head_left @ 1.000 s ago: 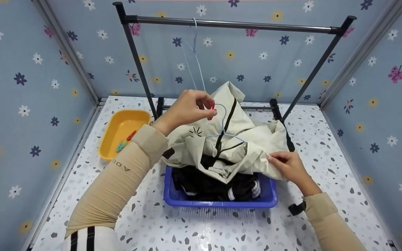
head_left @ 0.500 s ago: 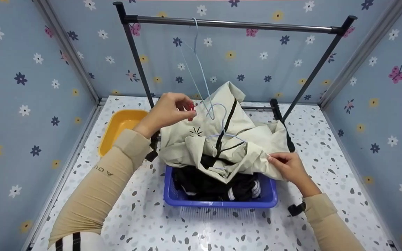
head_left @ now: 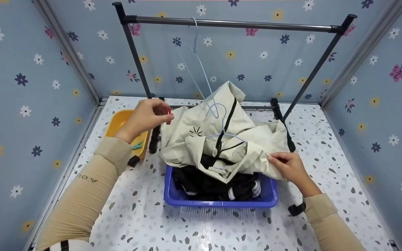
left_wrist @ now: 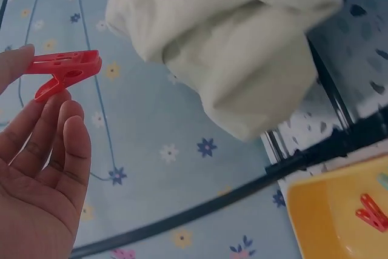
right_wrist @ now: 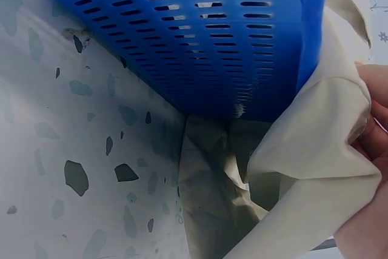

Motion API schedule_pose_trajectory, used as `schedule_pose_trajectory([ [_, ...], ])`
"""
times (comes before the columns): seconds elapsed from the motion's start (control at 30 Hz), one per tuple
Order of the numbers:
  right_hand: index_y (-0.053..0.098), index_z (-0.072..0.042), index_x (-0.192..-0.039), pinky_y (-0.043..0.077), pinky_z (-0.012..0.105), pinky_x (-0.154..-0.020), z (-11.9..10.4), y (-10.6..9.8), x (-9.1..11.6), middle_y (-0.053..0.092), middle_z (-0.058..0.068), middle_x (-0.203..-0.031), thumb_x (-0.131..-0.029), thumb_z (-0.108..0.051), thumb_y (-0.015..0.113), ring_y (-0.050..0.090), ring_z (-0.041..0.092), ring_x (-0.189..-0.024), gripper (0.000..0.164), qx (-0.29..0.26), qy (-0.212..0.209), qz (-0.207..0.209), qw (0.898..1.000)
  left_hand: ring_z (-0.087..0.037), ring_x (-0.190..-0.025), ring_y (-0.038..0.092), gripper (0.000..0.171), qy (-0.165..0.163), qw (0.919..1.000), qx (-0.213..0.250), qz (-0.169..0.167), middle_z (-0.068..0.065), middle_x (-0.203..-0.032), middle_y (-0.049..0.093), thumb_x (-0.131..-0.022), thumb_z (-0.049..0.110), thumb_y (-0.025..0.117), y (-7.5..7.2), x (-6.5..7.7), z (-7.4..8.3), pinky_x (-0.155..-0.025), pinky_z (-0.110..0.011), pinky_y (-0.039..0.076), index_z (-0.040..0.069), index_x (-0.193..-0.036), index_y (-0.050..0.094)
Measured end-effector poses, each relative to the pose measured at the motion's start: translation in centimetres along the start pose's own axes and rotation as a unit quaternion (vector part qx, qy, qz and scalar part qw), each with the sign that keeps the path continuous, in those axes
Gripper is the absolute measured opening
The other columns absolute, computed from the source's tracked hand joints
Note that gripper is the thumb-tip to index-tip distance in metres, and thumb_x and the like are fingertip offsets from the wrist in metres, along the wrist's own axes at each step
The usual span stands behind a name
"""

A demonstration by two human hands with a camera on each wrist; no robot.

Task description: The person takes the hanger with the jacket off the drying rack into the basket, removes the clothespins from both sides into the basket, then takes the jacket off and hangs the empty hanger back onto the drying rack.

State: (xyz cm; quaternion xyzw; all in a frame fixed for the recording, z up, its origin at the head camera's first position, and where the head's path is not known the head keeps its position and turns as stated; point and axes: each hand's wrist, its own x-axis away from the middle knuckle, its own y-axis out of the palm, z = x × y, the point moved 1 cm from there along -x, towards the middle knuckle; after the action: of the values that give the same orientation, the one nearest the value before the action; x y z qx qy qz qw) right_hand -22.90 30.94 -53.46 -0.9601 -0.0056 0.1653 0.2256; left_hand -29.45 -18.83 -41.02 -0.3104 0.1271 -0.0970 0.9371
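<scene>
My left hand (head_left: 148, 115) pinches a red clothespin (left_wrist: 70, 68) between thumb and fingers, in the air left of the garment and near the yellow tray. My right hand (head_left: 290, 169) grips the right edge of a cream jacket (head_left: 201, 122) with black trim, which lies heaped over a blue basket (head_left: 220, 203). A light-blue hanger (head_left: 224, 122) rests on the jacket, its lower part hidden in the folds. In the right wrist view the jacket cloth (right_wrist: 315, 131) drapes down beside the basket's slotted wall.
A second light-blue hanger (head_left: 202, 66) hangs from the black rack's bar (head_left: 236, 24). The yellow tray (head_left: 117, 120) at the left holds a green clothespin (head_left: 137, 145) and a red one (left_wrist: 371, 212). Black clothing (head_left: 208, 186) with white stripes fills the basket.
My left hand has moved left, away from the jacket and toward the yellow tray, still pinching the red clothespin. The hanging hanger swings slightly. My right hand stays on the jacket.
</scene>
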Motion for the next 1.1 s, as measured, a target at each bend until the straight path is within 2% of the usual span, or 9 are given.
schedule_pose_trajectory([
  [0.13, 0.083, 0.008, -0.094, 0.05, 0.01, -0.068, -0.1, 0.0, 0.0, 0.081, 0.02, -0.09, -0.089, 0.008, 0.08, 0.065, -0.006, -0.074, 0.006, -0.005, 0.007, 0.0, 1.0, -0.023, -0.09, 0.068, 0.028, -0.021, 0.9998, 0.001, 0.005, -0.011, -0.104, 0.076, -0.101, 0.029, 0.079, -0.9, 0.9, -1.5, -0.079, -0.022, 0.057, 0.006, -0.117, 0.076],
  [0.33, 0.084, 0.006, -0.094, 0.05, 0.01, -0.068, 0.0, -0.1, -0.1, 0.082, 0.019, -0.09, -0.089, 0.006, 0.081, 0.065, -0.005, -0.074, 0.006, -0.001, 0.011, -0.002, 1.0, -0.023, -0.093, 0.068, 0.036, -0.053, 0.9972, -0.047, 0.022, -0.011, -0.108, 0.076, -0.102, 0.038, 0.078, -2.1, 2.1, -4.0, -0.083, -0.03, 0.056, 0.008, -0.121, 0.075],
  [0.5, 0.084, 0.006, -0.095, 0.05, 0.01, -0.067, -0.1, -0.1, -0.1, 0.081, 0.021, -0.091, -0.089, 0.006, 0.082, 0.065, -0.005, -0.073, 0.006, -0.001, 0.017, -0.003, 1.0, -0.024, -0.088, 0.065, 0.036, -0.071, 0.9947, -0.058, 0.046, -0.012, -0.105, 0.075, -0.101, 0.037, 0.079, -2.8, 2.6, -6.1, -0.076, -0.028, 0.056, 0.006, -0.119, 0.076],
  [0.67, 0.084, 0.006, -0.095, 0.05, 0.01, -0.067, -0.2, -0.1, -0.1, 0.081, 0.021, -0.09, -0.089, 0.006, 0.082, 0.065, -0.006, -0.073, 0.006, 0.001, 0.021, 0.001, 1.0, -0.024, -0.085, 0.065, 0.033, -0.086, 0.9933, -0.061, 0.046, -0.015, -0.106, 0.074, -0.102, 0.029, 0.078, -3.4, 3.0, -7.9, -0.07, -0.023, 0.055, 0.002, -0.121, 0.074],
  [0.87, 0.084, 0.006, -0.095, 0.05, 0.009, -0.069, -0.1, -0.1, 0.0, 0.081, 0.022, -0.092, -0.089, 0.006, 0.082, 0.065, -0.007, -0.075, 0.007, 0.007, 0.022, 0.003, 1.0, -0.025, -0.089, 0.065, 0.036, -0.099, 0.9912, -0.077, 0.042, -0.017, -0.108, 0.074, -0.102, 0.029, 0.077, -4.3, 3.3, -9.9, -0.077, -0.026, 0.054, -0.001, -0.123, 0.074],
  [1.1, 0.084, 0.006, -0.096, 0.051, 0.01, -0.069, -0.1, 0.0, 0.0, 0.082, 0.02, -0.092, -0.09, 0.006, 0.082, 0.065, -0.006, -0.075, 0.007, 0.002, 0.017, -0.002, 1.0, -0.03, -0.098, 0.063, 0.042, -0.15, 0.9841, -0.084, 0.045, -0.02, -0.114, 0.07, -0.104, 0.03, 0.075, -4.6, 3.9, -12.7, -0.088, -0.038, 0.055, -0.003, -0.129, 0.07],
])
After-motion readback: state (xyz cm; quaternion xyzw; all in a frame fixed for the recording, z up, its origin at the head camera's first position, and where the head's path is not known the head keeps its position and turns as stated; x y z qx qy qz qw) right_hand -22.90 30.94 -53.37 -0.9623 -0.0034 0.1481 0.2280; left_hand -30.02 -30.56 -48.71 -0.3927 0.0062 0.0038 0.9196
